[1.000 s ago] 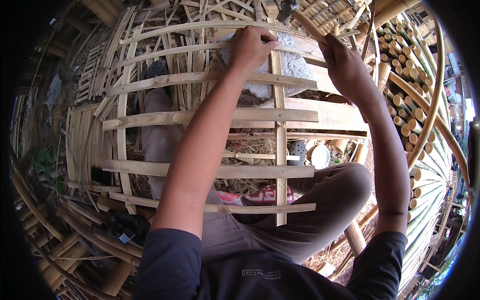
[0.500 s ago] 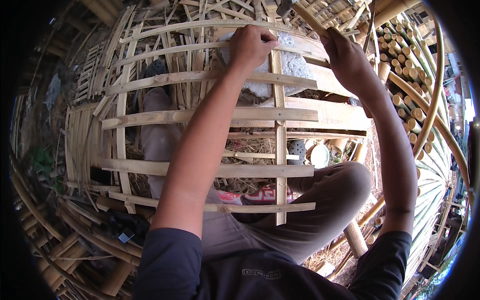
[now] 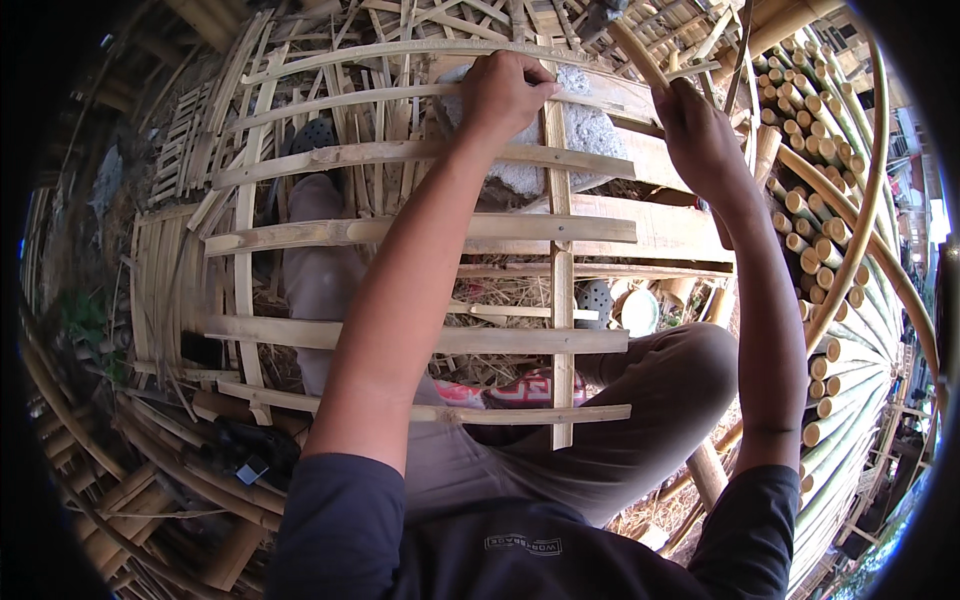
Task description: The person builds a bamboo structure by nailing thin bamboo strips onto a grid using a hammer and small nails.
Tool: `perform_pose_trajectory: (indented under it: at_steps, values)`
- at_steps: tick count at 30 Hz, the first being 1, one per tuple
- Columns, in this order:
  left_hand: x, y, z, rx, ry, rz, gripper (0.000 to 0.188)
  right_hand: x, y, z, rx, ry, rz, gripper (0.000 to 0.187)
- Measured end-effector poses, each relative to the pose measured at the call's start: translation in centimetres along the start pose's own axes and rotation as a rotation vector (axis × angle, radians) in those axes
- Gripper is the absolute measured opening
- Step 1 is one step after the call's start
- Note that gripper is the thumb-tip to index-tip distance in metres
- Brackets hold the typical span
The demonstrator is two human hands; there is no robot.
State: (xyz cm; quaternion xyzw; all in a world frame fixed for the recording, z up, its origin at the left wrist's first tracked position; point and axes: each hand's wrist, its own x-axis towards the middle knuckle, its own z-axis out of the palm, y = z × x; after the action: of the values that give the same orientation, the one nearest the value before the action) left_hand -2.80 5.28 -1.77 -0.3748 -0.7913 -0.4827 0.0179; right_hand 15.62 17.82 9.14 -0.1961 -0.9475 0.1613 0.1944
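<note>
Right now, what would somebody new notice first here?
Probably the big slatted bamboo frame in the middle, with the left hand near its top. Then the hammer in the right hand, toward the upper right. Far right, a stack of cut bamboo poles shows its round ends.

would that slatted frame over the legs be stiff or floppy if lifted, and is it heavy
The slatted frame is probably light for its size, being thin slats with wide gaps. It may flex or skew a little, since just two cross strips appear to join them. Apparent nail heads at some joints suggest it should hold together.
</note>
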Motion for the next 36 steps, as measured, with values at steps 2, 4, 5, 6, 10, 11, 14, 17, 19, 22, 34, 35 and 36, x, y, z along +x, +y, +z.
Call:
perform_pose_trajectory:
  at_steps: [2, 4, 5, 6, 10, 11, 14, 17, 19, 22, 34, 35, 36]
  values:
    - [0.3, 0.5, 0.2, 0.011, -0.008, -0.008, 0.022, 0.9, 1.9, 1.4, -0.036, -0.041, 0.099, 0.043]
    - [0.4, 0.5, 0.3, 0.005, -0.037, -0.034, 0.021, 1.9, 4.2, 4.1, -0.112, -0.026, 0.203, 0.055]
    - [0.4, 0.3, 0.0, 0.007, -0.049, -0.051, 0.021, 2.1, 4.8, 5.3, -0.104, -0.023, 0.235, 0.061]
    - [0.4, 0.5, -0.1, 0.001, -0.054, -0.056, 0.021, 2.3, 5.2, 6.2, -0.099, -0.023, 0.267, 0.068]
    - [0.4, 0.6, -0.3, -0.03, -0.051, -0.041, 0.022, 2.8, 7.0, 7.2, -0.043, -0.09, 0.376, 0.085]
    - [0.3, 0.4, -0.2, -0.039, -0.044, -0.029, 0.023, 3.2, 7.2, 7.1, 0.003, -0.126, 0.428, 0.088]
    - [0.3, 1.4, 0.0, -0.02, -0.071, -0.034, 0.029, 3.1, 8.7, 7.3, -0.026, -0.136, 0.439, 0.09]
    - [0.5, 0.5, 0.2, -0.044, 0.041, -0.038, 0.034, 3.3, 8.3, 7.6, -0.002, -0.17, 0.43, 0.09]
    - [0.8, 0.5, 0.1, -0.117, 0.162, -0.04, 0.035, 3.2, 8.4, 7.7, -0.021, -0.159, 0.4, 0.09]
    - [1.0, 0.0, -1.0, 0.046, 0.266, 0.007, 0.032, 3.2, 8.5, 7.9, -0.032, -0.137, 0.361, 0.088]
    - [0.8, -1.1, -3.0, 0.782, -0.013, -0.381, 0.084, 3.3, 8.5, 8.1, -0.017, -0.158, 0.374, 0.086]
    - [0.7, -0.9, -2.9, 0.791, -0.04, -0.391, 0.088, 3.3, 8.6, 8.2, -0.01, -0.166, 0.387, 0.087]
    - [0.6, -1.0, -2.8, 0.791, -0.032, -0.371, 0.089, 3.3, 8.7, 8.3, -0.001, -0.173, 0.398, 0.087]
